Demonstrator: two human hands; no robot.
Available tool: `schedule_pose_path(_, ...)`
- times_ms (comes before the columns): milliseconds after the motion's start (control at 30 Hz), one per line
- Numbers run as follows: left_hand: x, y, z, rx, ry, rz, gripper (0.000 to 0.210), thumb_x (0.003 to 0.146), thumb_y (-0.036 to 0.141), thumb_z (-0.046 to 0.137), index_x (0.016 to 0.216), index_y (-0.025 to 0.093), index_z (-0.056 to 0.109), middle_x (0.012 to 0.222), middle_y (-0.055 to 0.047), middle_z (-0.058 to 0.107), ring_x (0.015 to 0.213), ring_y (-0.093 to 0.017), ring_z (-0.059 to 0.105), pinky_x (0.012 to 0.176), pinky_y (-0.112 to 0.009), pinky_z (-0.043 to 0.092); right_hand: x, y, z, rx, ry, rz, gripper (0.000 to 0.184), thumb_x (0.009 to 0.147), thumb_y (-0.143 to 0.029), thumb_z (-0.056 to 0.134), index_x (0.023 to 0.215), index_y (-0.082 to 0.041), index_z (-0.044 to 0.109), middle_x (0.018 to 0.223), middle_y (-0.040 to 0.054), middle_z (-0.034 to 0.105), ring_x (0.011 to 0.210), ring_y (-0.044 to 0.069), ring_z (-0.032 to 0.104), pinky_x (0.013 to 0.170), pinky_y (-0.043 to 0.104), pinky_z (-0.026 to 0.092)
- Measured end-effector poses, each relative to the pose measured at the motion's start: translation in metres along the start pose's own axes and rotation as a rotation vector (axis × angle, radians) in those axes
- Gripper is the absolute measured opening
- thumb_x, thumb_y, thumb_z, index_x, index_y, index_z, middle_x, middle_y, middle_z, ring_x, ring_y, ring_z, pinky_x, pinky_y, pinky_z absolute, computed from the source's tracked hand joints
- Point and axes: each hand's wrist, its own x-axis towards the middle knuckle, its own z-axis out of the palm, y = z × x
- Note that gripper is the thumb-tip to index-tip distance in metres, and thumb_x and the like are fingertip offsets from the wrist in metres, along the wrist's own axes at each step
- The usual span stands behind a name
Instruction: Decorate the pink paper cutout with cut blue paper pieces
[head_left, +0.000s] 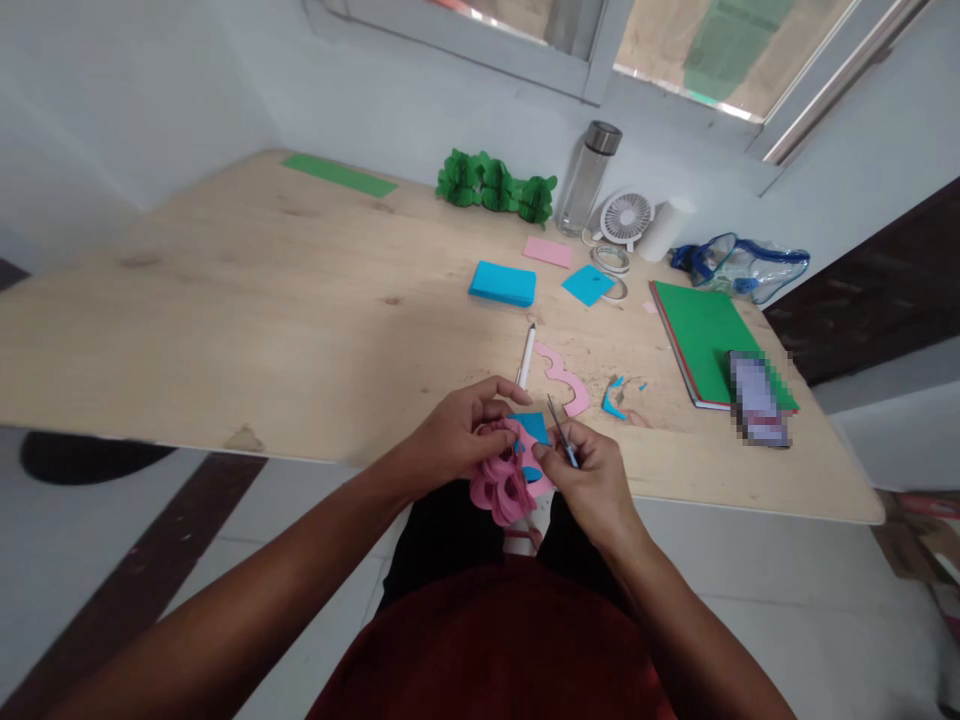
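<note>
My left hand (480, 430) is closed on a pink paper cutout (501, 498) with looped, layered shapes, just over the table's front edge. Behind the pink paper is a piece of blue paper (529, 428), partly covered by it. My right hand (592, 470) grips what looks like a small pair of scissors (564, 440), blades pointing up and away; the fingers hide most of the handles. Its thumb also touches the right side of the pink paper. Just beyond my hands lie a white pen (527, 357) and a wavy pink paper strip (562, 378).
Blue scraps (613, 400) lie right of the strip. Farther back are a blue paper stack (502, 284), tape rolls (611, 260), a green paper garland (495, 187), a bottle (589, 180) and a small fan (626, 218). At right, a phone (757, 398) overlaps a green folder (709, 340).
</note>
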Motion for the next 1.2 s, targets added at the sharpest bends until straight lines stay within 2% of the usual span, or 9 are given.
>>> schedule_pose_path(233, -0.004, 0.011, 0.001, 0.056, 0.019, 0.018, 0.034, 0.069, 0.022, 0.065, 0.102, 0.017, 0.057, 0.086, -0.005, 0.068, 0.074, -0.017, 0.066, 0.057, -0.024, 0.050, 0.001, -0.001, 0.001, 0.016, -0.018, 0.007, 0.016, 0.076, -0.027, 0.060, 0.066, -0.019, 0.049, 0.056, -0.0065, 0.036, 0.052, 0.009, 0.030, 0.049, 0.023, 0.025)
schedule_pose_path(333, -0.006, 0.014, 0.000, 0.070, 0.008, 0.023, 0.031, 0.071, 0.021, 0.063, 0.101, 0.017, 0.057, 0.083, -0.004, 0.067, 0.074, -0.017, 0.066, 0.057, -0.024, 0.050, -0.003, -0.004, -0.005, 0.058, -0.070, 0.002, 0.013, 0.079, -0.031, 0.059, 0.080, -0.019, 0.055, 0.062, -0.0043, 0.043, 0.056, 0.010, 0.035, 0.052, 0.023, 0.029)
schedule_pose_path(400, -0.006, 0.014, 0.000, 0.074, 0.008, 0.021, 0.030, 0.072, 0.022, 0.063, 0.101, 0.017, 0.056, 0.081, -0.003, 0.066, 0.074, -0.017, 0.065, 0.057, -0.024, 0.050, -0.009, -0.005, -0.012, 0.096, -0.079, -0.014, 0.020, 0.081, -0.036, 0.058, 0.092, -0.019, 0.055, 0.069, -0.0024, 0.047, 0.060, 0.012, 0.041, 0.055, 0.024, 0.033)
schedule_pose_path(467, -0.007, 0.013, -0.001, 0.073, 0.010, 0.017, 0.030, 0.073, 0.022, 0.063, 0.101, 0.018, 0.056, 0.080, -0.002, 0.065, 0.072, -0.017, 0.065, 0.057, -0.024, 0.050, -0.016, -0.004, -0.021, 0.065, -0.074, -0.004, 0.023, 0.085, -0.040, 0.053, 0.096, -0.020, 0.052, 0.065, -0.0042, 0.041, 0.059, 0.012, 0.039, 0.055, 0.024, 0.033)
schedule_pose_path(600, -0.007, 0.013, -0.001, 0.080, 0.011, 0.019, 0.028, 0.073, 0.019, 0.061, 0.100, 0.018, 0.056, 0.077, -0.001, 0.065, 0.072, -0.016, 0.064, 0.058, -0.024, 0.050, -0.028, -0.002, -0.034, -0.066, -0.162, -0.023, 0.023, 0.089, -0.042, 0.049, 0.089, -0.020, 0.054, 0.064, -0.0047, 0.038, 0.057, 0.011, 0.035, 0.054, 0.024, 0.029)
schedule_pose_path(733, -0.007, 0.016, 0.000, 0.133, 0.015, 0.040, 0.025, 0.072, 0.017, 0.060, 0.097, 0.018, 0.057, 0.077, -0.002, 0.065, 0.071, -0.016, 0.063, 0.057, -0.023, 0.049, -0.032, -0.002, -0.035, -0.158, -0.226, -0.025, 0.024, 0.088, -0.042, 0.052, 0.085, -0.020, 0.058, 0.061, -0.0051, 0.040, 0.056, 0.011, 0.037, 0.054, 0.025, 0.028)
schedule_pose_path(1200, -0.008, 0.017, 0.000, 0.147, 0.000, 0.041, 0.024, 0.071, 0.018, 0.061, 0.095, 0.017, 0.057, 0.079, -0.002, 0.065, 0.072, -0.016, 0.063, 0.057, -0.023, 0.049, -0.028, 0.001, -0.032, -0.253, -0.193, -0.046, 0.023, 0.088, -0.040, 0.052, 0.083, -0.019, 0.060, 0.063, -0.0037, 0.048, 0.058, 0.012, 0.044, 0.055, 0.024, 0.032)
